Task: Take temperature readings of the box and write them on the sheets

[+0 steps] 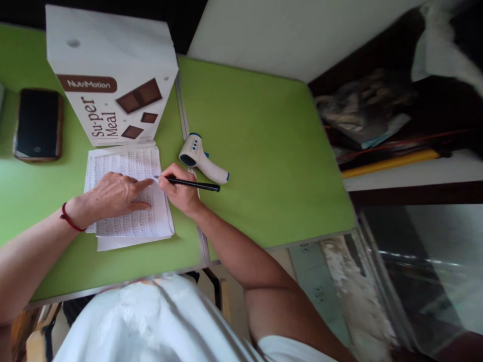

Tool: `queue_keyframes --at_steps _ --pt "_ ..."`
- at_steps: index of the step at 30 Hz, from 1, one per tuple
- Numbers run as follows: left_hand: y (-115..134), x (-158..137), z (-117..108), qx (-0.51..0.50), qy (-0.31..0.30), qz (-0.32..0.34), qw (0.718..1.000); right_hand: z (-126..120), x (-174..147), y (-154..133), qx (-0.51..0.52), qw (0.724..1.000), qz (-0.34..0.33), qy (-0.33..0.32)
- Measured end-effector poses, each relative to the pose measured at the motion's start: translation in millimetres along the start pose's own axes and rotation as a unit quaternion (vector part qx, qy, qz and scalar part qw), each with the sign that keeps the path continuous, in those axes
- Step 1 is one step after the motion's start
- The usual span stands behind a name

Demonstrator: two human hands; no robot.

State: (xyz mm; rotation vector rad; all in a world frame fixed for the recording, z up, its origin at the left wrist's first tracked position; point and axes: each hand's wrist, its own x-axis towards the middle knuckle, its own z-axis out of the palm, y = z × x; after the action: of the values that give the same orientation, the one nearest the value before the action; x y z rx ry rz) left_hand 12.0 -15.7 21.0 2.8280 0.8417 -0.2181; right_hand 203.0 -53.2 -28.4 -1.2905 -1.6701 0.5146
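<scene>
Black pen (196, 184): Although I am watching from afar, I can make out this slim, round barrel near the middle of the frame, pinched close to its tip by the right hand (181, 190).
Pen's handling: I judge it light and stiff, its smooth barrel apt to roll if held loosely; just behind the tip looks the surest hold.
Left hand (115, 195): left of centre, palm down on the printed sheets (124, 229), index finger stretched toward the pen, thumb spread; I see nothing clasped. A red cord (69, 219) rings the wrist.
Sheets' handling: thin, stacked with edges out of line; I expect them floppy, easily creased or slid, best steadied flat. I cannot tell whether the tip touches paper.
White box (109, 50): upper left, flat-faced, brown-printed, probably carton.
Gun-shaped device (207, 165): just above the pen, white and blue, curved, seemingly hard plastic.
Phone (38, 123): far left, glossy dark screen, rounded corners.
Green table (271, 151): smooth, crossed by a pale seam (182, 113).
</scene>
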Motion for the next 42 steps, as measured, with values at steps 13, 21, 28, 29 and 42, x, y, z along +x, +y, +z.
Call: queue_keyframes --at_steps 13,21,28,29,42 --pt "-2.5 -0.4 3.1 0.02 0.004 0.005 1.0 1.2 -1.1 1.3 -0.005 1.0 -0.007 0.025" --pt "-1.2 -0.2 1.1 0.002 -0.01 -0.006 1.0 0.9 -0.4 1.9 -0.011 1.0 -0.019 0.012" --pt "-0.9 0.0 1.2 -0.006 0.004 -0.004 1.0 0.5 -0.4 2.6 -0.006 0.999 -0.031 0.021" --pt "-0.8 0.0 1.2 -0.008 0.004 -0.005 1.0 0.5 -0.5 2.5 -0.004 0.999 -0.034 0.023" --pt "-0.7 -0.1 0.9 0.008 0.001 -0.004 1.0 0.1 -2.4 2.0 -0.014 0.999 0.0 0.041"
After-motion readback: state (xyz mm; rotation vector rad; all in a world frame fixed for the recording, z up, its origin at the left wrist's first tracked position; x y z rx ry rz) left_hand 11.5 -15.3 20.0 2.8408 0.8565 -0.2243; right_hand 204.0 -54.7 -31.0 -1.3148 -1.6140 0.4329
